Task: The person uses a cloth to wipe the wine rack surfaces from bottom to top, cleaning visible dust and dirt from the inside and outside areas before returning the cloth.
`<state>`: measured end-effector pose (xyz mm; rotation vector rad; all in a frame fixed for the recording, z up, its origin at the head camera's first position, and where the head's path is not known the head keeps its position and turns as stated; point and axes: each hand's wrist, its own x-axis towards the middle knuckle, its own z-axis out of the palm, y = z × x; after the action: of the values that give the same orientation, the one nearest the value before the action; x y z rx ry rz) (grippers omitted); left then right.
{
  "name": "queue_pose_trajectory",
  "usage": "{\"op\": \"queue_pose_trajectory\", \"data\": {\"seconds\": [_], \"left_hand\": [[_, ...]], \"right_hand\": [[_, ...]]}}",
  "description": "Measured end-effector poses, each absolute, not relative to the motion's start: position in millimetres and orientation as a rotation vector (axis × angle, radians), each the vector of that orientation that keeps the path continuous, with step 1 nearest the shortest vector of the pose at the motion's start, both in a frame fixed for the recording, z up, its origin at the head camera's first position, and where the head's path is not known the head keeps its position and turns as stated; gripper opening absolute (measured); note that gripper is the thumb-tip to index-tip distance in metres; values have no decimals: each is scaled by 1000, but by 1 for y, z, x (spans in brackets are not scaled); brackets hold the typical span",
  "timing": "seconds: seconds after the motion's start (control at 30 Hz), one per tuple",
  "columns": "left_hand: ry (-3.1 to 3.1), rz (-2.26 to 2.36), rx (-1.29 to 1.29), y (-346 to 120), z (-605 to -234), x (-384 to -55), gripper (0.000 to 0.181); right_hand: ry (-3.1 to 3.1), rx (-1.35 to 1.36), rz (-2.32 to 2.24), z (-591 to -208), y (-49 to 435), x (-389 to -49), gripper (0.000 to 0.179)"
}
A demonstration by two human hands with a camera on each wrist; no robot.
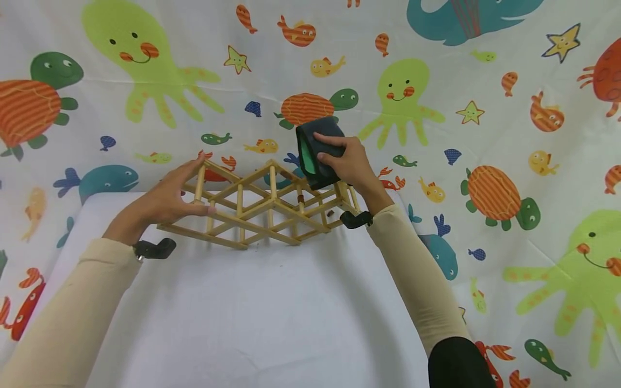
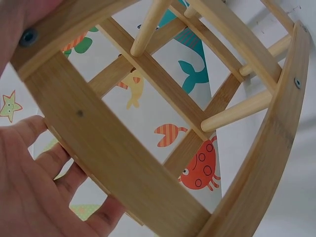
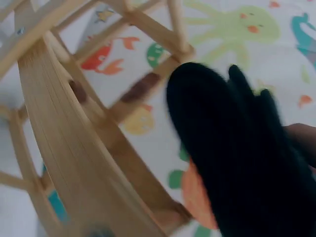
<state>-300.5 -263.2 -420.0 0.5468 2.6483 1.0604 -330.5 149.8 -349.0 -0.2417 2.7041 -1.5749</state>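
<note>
A wooden lattice rack (image 1: 271,205) of crossed slats and round dowels stands at the far end of the white table. At its left end my left hand (image 1: 167,196) grips it, thumb in front and fingers behind; the left wrist view shows the fingers (image 2: 61,160) along a slat's edge. My right hand (image 1: 351,161) pinches a folded dark cloth (image 1: 322,148) with a green inner side, held over the rack's right part. Close by in the right wrist view, the cloth (image 3: 217,133) looks nearly black. Dark brown smears (image 3: 140,88) mark the wood beside it.
The white table (image 1: 262,312) stretches toward me in front of the rack. Behind and around it hangs a white curtain (image 1: 194,32) printed with sea animals. A small dark speck (image 1: 330,213) lies under the rack's right end.
</note>
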Motion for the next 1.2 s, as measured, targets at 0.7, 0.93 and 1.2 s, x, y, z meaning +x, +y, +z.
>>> {"op": "queue_pose_trajectory", "data": {"seconds": [0.7,0.93,1.2], "left_hand": [[2671,1041,559,-263,-416,-300,131],[2669,1066,532,-266,-415,-295,129],[2663,1061,531,-265,-419,-297,129]], "right_hand": [[3502,-307,-257,-370,117,-339,48],[3195,-356,-528,-379,103,-351,45],[3277,-252,-166,-378,109,-357,43]]}}
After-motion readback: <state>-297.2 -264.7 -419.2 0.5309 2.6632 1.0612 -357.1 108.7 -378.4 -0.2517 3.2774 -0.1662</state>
